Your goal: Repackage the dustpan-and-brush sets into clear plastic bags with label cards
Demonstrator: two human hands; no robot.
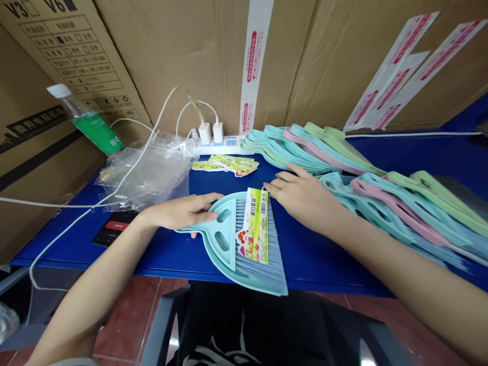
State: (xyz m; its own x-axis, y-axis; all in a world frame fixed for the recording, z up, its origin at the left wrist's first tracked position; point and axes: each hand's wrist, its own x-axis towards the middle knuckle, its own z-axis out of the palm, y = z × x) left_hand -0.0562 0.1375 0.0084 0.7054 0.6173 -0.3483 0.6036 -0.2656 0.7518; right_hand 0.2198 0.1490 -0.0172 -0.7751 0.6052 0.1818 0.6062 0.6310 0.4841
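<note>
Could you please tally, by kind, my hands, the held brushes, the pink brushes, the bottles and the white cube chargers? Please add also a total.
Hands (left hand, right hand): 2
Held brush: 1
Pink brush: 1
Bottle: 1
Cube chargers: 2
Total: 7

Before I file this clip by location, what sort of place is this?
Probably a makeshift packing corner: large cardboard boxes back the blue table, dustpans lie piled, and one brush-and-dustpan set bears a printed tag.
</note>
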